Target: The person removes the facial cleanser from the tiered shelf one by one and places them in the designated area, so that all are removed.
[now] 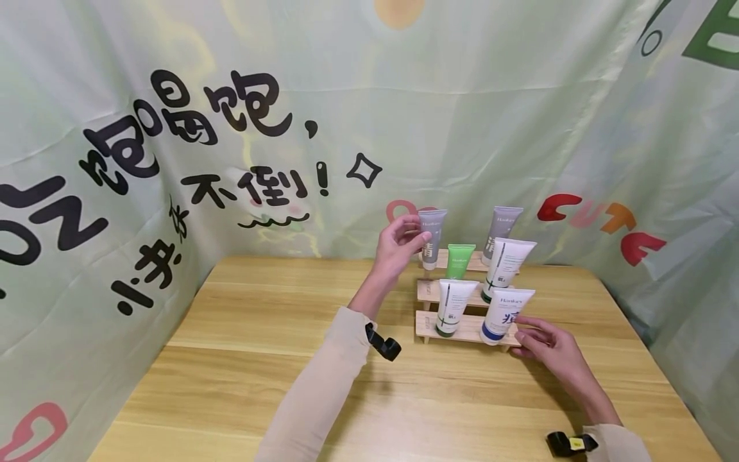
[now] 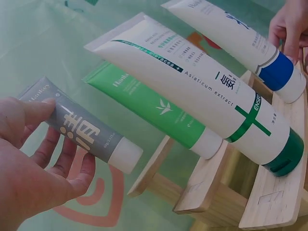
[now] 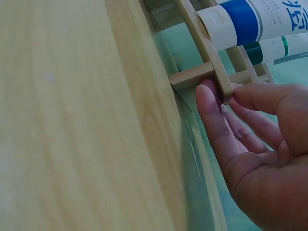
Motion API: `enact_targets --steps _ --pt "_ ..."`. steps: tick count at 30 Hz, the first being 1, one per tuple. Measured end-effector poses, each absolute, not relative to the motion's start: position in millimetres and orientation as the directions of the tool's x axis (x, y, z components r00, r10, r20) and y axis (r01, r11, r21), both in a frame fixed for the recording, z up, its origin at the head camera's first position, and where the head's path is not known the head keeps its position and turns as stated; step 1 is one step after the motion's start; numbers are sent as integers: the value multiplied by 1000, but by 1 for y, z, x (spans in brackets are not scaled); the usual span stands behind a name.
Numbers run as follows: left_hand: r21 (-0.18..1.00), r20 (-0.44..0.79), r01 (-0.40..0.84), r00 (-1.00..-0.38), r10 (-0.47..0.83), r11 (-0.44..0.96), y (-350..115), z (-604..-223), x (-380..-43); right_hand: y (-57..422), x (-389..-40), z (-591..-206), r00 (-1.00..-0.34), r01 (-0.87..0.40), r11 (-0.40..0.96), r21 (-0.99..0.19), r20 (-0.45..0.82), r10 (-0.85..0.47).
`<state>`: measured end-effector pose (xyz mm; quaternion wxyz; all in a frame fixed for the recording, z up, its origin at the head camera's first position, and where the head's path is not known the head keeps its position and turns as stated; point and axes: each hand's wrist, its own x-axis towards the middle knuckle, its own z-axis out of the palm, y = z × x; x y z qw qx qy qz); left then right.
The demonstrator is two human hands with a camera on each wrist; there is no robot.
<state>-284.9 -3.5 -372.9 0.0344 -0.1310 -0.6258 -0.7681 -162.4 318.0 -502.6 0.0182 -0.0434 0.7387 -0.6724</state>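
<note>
Two hands work: the left hand (image 1: 398, 244) pinches a grey tube (image 1: 432, 237); the right hand (image 1: 545, 350), fingers loose, seemingly steadies the wooden rack (image 1: 462, 328). A bump could topple tubes.

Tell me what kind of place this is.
Probably a staged tabletop booth: a printed cloth backdrop wraps a wooden table, and a small stepped rack displays skincare tubes.

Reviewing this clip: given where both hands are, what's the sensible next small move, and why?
Probably lower the grey tube cap-down onto the rack's top step. The left hand holds it just above the free left end, beside the green tube, while the right hand steadies the rack's lowest step.
</note>
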Motion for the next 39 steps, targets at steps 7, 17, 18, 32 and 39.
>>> enact_targets --steps 7,17,18,32,39 --pt "947 280 249 -949 142 -205 -16 -378 -277 319 -163 -502 -996 -31 99 -995 22 -89" --pt "938 323 290 -930 173 -191 -29 -387 -261 319 -163 -499 -998 0 139 -990 -10 -68" --pt "938 324 292 -930 173 -188 -29 -389 -259 319 -163 -499 -998 3 143 -990 -12 -67" --pt "953 286 251 -929 234 -171 -51 -425 -242 319 -163 -501 -998 6 119 -993 -14 -68" --pt "968 184 152 -970 158 -199 -57 -446 -236 318 -163 -501 -998 -4 123 -992 -4 -66"
